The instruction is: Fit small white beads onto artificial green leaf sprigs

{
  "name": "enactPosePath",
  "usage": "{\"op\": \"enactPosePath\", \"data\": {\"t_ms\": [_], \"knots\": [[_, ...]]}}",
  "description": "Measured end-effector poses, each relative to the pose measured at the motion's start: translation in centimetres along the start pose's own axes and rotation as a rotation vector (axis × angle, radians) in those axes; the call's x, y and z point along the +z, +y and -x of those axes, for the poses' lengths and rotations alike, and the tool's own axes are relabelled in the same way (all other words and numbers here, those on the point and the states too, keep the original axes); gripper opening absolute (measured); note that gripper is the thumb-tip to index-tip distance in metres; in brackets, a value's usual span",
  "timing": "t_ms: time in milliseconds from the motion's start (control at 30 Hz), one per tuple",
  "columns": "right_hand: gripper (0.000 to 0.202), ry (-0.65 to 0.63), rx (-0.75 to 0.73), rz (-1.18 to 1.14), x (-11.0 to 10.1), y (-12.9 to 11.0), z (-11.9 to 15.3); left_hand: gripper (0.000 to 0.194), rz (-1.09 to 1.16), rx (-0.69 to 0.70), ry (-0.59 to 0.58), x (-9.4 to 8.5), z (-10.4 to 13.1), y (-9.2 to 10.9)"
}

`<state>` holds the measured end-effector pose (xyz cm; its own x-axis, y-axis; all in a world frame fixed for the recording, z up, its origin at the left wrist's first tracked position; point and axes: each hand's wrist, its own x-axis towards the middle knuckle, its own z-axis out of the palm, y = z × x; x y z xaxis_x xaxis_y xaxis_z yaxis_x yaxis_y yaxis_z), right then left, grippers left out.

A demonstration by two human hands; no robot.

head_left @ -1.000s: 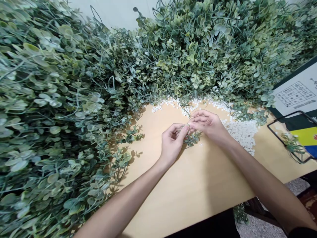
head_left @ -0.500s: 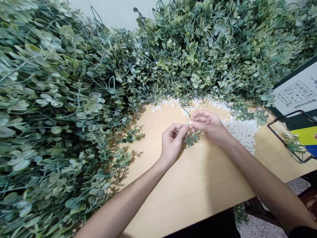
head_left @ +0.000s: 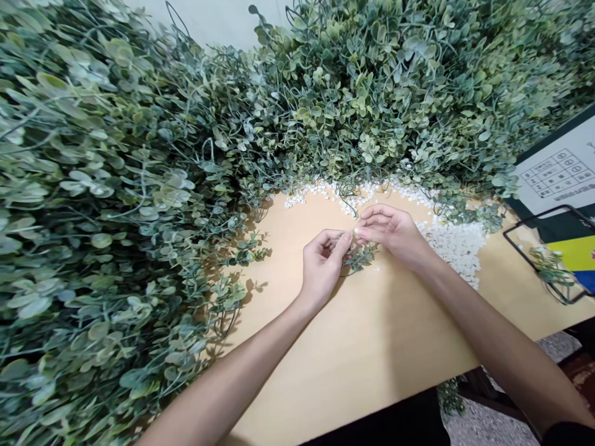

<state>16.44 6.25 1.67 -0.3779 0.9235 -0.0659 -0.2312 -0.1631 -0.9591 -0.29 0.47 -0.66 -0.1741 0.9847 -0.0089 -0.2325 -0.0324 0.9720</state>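
My left hand (head_left: 323, 263) is closed in a pinch on an artificial leaf sprig (head_left: 361, 257), whose small green leaves hang below and between my hands. Thumb and forefinger of my right hand (head_left: 393, 235) are pressed together on a small white piece (head_left: 356, 231) right at the left fingertips. The piece is too small to make out fully. Just below the sprig a tiny white star-shaped bit (head_left: 378, 269) lies on the table. To the right of my right hand spreads a heap of small white pieces (head_left: 458, 248), with more scattered behind my hands.
Tall masses of artificial greenery (head_left: 334, 93) bank up along the left and back of the wooden table (head_left: 316, 371). A few loose sprigs (head_left: 248, 251) lie at the left. On the right stand a printed box (head_left: 553, 176) and a black wire frame (head_left: 525, 220).
My hands hold nearly the same pose, fingertips together over the sprig. The view has shifted very slightly.
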Motion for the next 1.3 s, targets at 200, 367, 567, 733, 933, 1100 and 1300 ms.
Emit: {"op": "enactPosePath", "data": {"t_ms": [200, 367, 567, 733, 933, 1100, 1300], "knots": [[0.043, -0.002, -0.026, 0.048, 0.1, -0.2, 0.2, 0.037, -0.025, 0.023, 0.024, 0.0, 0.0, -0.1], [0.04, -0.017, -0.044, 0.086, 0.0, 0.0, 0.2, 0.033, -0.044, 0.053, 0.015, 0.4, 0.1, 0.4], [0.037, 0.041, -0.118, 0.144, 0.4, -0.1, 0.5, 0.032, -0.03, 0.06, 0.023, 0.5, 0.1, 0.5], [0.036, 0.033, -0.112, 0.126, 0.9, -0.3, 0.9, 0.034, -0.01, 0.054, 0.036, 0.4, 0.1, 0.5], [0.034, 0.039, -0.136, 0.106, 1.3, 0.0, 0.9, 0.033, 0.009, 0.046, 0.052, 0.4, 0.2, 0.5], [0.033, 0.06, -0.165, 0.124, 1.6, 0.4, 1.1, 0.032, 0.017, 0.037, 0.052, 0.3, 0.1, 0.4], [0.033, 0.104, -0.191, 0.166, 1.8, 0.9, 1.1, 0.034, 0.008, 0.033, 0.045, 0.2, 0.2, 0.3]]}}
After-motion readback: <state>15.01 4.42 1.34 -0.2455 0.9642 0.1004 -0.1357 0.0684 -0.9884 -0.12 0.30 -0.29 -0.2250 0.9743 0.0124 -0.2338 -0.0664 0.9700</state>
